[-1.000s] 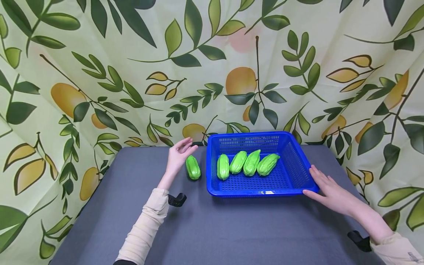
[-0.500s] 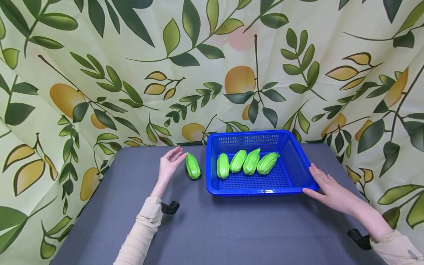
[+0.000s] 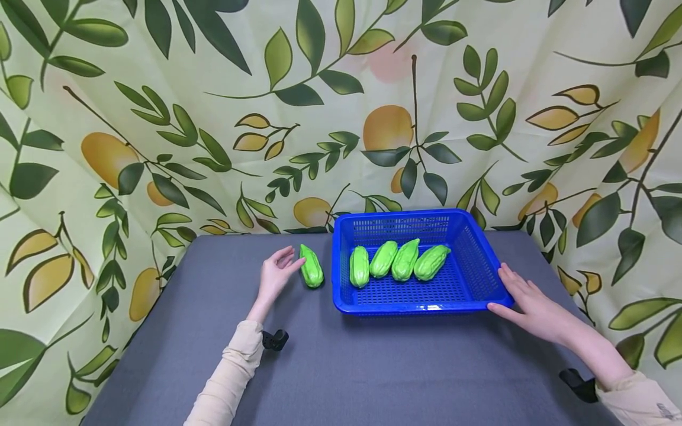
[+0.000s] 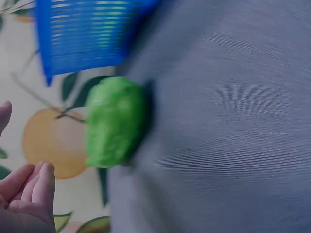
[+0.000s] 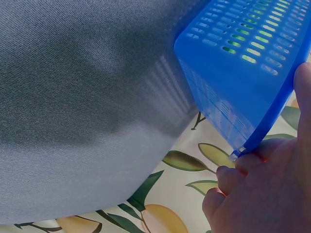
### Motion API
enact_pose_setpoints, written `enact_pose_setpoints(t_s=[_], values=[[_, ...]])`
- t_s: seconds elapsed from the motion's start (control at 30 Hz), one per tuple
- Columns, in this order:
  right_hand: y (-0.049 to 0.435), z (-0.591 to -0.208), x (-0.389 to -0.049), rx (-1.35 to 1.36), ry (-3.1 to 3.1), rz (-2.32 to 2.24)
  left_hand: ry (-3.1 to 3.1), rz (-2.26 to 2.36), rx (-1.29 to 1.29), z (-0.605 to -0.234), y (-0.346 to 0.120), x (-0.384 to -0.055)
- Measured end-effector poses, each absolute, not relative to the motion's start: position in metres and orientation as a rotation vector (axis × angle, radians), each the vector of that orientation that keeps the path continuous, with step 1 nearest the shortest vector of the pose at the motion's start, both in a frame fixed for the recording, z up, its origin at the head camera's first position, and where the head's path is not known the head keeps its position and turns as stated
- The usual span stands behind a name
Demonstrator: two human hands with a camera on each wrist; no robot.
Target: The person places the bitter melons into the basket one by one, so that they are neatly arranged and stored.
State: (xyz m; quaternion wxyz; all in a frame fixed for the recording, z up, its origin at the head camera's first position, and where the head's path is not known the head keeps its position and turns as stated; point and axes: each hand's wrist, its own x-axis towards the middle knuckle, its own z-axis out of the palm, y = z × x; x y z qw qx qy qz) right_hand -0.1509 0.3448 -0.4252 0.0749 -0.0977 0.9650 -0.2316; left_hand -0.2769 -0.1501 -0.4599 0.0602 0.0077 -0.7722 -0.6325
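Observation:
A light green bitter melon (image 3: pixel 313 273) lies on the table, just left of a blue basket (image 3: pixel 394 309). Beside it is my left hand (image 3: pixel 274 275), thumb and fingers spread apart and holding nothing. In the left wrist view a gap separates the fingers from the bitter melon (image 4: pixel 114 124), which is blurred. Several more bitter melons (image 3: pixel 406 260) lie side by side in the left and middle of the basket. My right hand (image 3: pixel 535 310) rests on the basket's front right corner with its fingers extended along the rim; the right wrist view shows it touching the basket (image 5: pixel 228 73) rim.
A grey cloth covers the table (image 3: pixel 373 367). Behind and at both sides hangs a curtain (image 3: pixel 330 118) printed with leaves and fruit. The basket stands near the table's back edge. Each wrist wears a black camera mount (image 3: pixel 274 340).
My left hand has moved away from the basket to the left and lowered toward the table, beside the loose bitter melon. The right hand and the basket have stayed put.

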Motion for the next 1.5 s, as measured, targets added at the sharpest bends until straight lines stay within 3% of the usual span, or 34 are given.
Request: enact_pose_setpoints(t_s=[0.27,0.83,1.5], values=[[0.345,-0.427,-0.15,-0.298,2.899,-0.697,-2.406,-1.684,-0.025,-0.49,-0.147,-0.271],[0.345,-0.425,-0.151,-0.272,2.887,-0.701,-2.51,-1.665,0.063,-0.499,-0.138,-0.264],[0.345,-0.425,-0.149,-0.298,2.903,-0.712,-2.539,-1.394,0.057,-0.509,-0.12,-0.279]])
